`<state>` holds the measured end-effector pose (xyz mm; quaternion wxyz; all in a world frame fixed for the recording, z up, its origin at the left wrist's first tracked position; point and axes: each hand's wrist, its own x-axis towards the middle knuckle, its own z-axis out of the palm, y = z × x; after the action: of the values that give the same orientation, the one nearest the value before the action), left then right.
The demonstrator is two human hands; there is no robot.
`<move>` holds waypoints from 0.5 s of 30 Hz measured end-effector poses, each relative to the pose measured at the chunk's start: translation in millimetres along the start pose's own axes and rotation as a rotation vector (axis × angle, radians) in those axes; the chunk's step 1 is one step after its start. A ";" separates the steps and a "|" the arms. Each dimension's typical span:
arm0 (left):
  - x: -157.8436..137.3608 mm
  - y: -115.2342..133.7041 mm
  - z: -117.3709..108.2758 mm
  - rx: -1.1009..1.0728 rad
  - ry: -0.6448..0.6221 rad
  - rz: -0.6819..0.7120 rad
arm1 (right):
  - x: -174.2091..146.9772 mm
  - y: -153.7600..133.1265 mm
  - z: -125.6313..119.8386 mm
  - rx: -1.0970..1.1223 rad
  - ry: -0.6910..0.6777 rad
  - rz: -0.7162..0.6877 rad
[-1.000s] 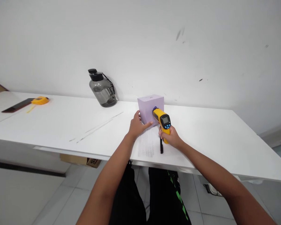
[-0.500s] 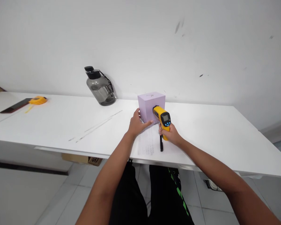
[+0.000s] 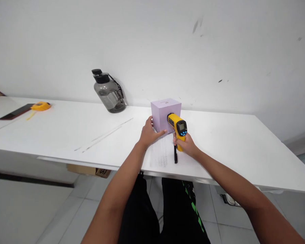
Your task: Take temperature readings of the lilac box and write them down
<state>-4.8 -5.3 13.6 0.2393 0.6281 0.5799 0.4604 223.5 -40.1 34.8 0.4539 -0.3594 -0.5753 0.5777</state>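
A lilac box [image 3: 159, 118] stands on the white table, and my left hand [image 3: 149, 133] grips its lower left corner, thumb across the front and fingers round the side. My right hand [image 3: 186, 144] is wrapped round the handle of a yellow and black infrared thermometer [image 3: 178, 124]. Its nose points at the front of the box, touching it or very close; its screen and blue buttons face me. Below the handle lies a black pen [image 3: 176, 156], its upper end hidden by my right hand. Faint writing marks the paper or surface [image 3: 159, 156] beneath my hands.
A grey translucent water bottle [image 3: 109, 93] with a black lid stands near the wall, left of the box. Further left lie a yellow tape measure [image 3: 41, 106] and a dark flat blade-like piece [image 3: 16, 112]. The white table's [image 3: 231, 145] front edge runs before my legs; a cardboard box [image 3: 82, 169] sits below.
The view has shifted very slightly. Both hands, the lilac box and the thermometer keep their places relative to each other.
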 end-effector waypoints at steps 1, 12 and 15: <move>-0.1 0.6 0.1 0.002 0.000 -0.003 | 0.0 0.1 0.0 -0.003 0.001 0.000; -0.2 6.8 -0.7 -0.045 0.016 -0.078 | 0.7 10.2 -2.0 -0.199 0.118 -0.094; 1.9 8.0 -1.3 -0.077 0.026 -0.125 | -1.5 4.6 -0.7 -0.281 0.253 -0.185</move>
<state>-2.1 -5.5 21.4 0.2840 0.5747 0.6031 0.4747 224.1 -40.9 30.0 0.5190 -0.4344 -0.6192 0.3982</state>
